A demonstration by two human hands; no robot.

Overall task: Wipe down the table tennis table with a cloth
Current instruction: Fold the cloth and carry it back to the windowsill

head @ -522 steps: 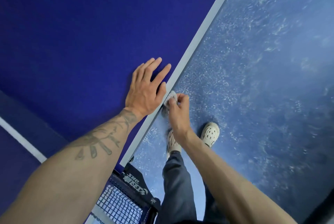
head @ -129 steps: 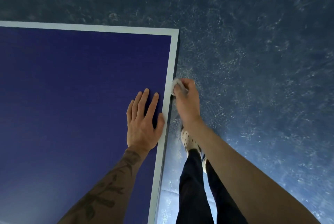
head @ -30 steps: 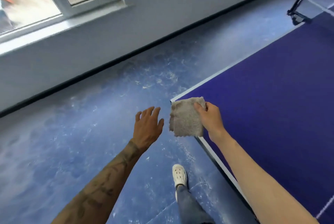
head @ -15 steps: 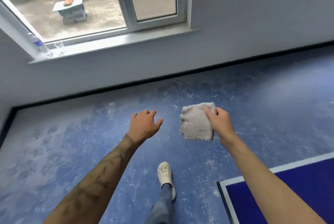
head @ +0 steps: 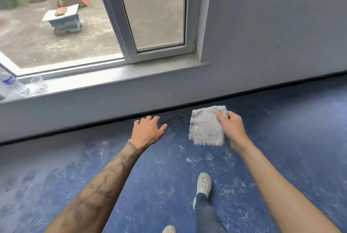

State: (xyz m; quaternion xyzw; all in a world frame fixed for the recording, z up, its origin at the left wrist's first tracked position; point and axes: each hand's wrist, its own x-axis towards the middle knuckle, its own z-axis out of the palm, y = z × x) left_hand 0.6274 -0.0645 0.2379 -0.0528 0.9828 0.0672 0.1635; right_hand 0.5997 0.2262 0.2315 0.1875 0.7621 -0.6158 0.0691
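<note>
Here the right hand (head: 231,127) pinches a pale, nubbly cloth (head: 204,129) at its upper right corner, thumb on the front and the fingers curled behind it. The cloth hangs flat and roughly square in the air above the floor (head: 159,176), just left of that hand and touching nothing else. The left hand (head: 146,132) is held out beside it, a little apart from the cloth, palm down, with its fingers spread loosely and holding nothing; the forearm behind it bears dark tattoo lines.

The floor is blue and streaked with whitish scuffs. Near the bottom, a pale perforated shoe (head: 203,183) is planted on it, with a grey trouser leg (head: 208,215) above, and the toe of a second shoe (head: 169,230) shows at the near edge. Farther off, a black skirting strip (head: 262,90) runs along the foot of a grey wall (head: 272,26). At the far left is a white-framed window (head: 155,11) above a light sill (head: 112,76). On the sill's left end stand a plastic bottle (head: 13,83) and, just right of it, a clear glass (head: 38,82).
</note>
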